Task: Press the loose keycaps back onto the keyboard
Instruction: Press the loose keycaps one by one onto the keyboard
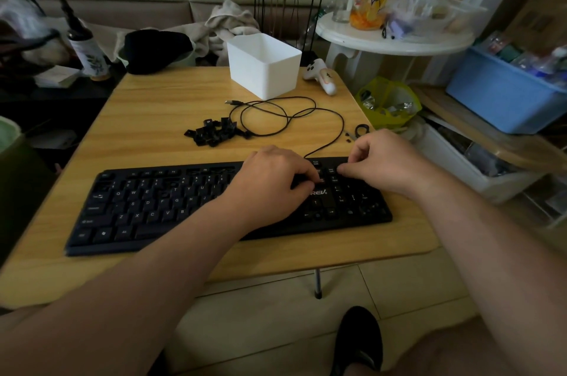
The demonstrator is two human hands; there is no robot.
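Keyboard [147, 207] first: flat, black matte plastic, lying slightly askew along the near edge of the table [171, 112], a pale wood-grain top with rounded corners. Several sockets in its upper rows gape bare, dark little pits among the lettered caps. Behind it, mid-table, the keycaps [214, 132] sit in a loose heap, small glossy black squares tumbled every which way, well apart from the board. Beside the heap the thin black cable [276, 118] coils in 2 loops and runs down to the keyboard's back edge. Further back stands a white box [264, 66], smooth-walled, open-topped, tapering toward its base.

Now the hands. The left hand [270, 179] is over the board's right-centre, knuckles up, fingers curled down onto the keys near the block above the arrows; whether a cap is under those fingertips, I cannot tell. The right hand [386, 161] hovers at the top right corner, fingers bent inward, index tip touching the upper row of the number pad; whether it pinches anything is hidden too. Just past its knuckles, a small black ring [362, 129] on the wood.
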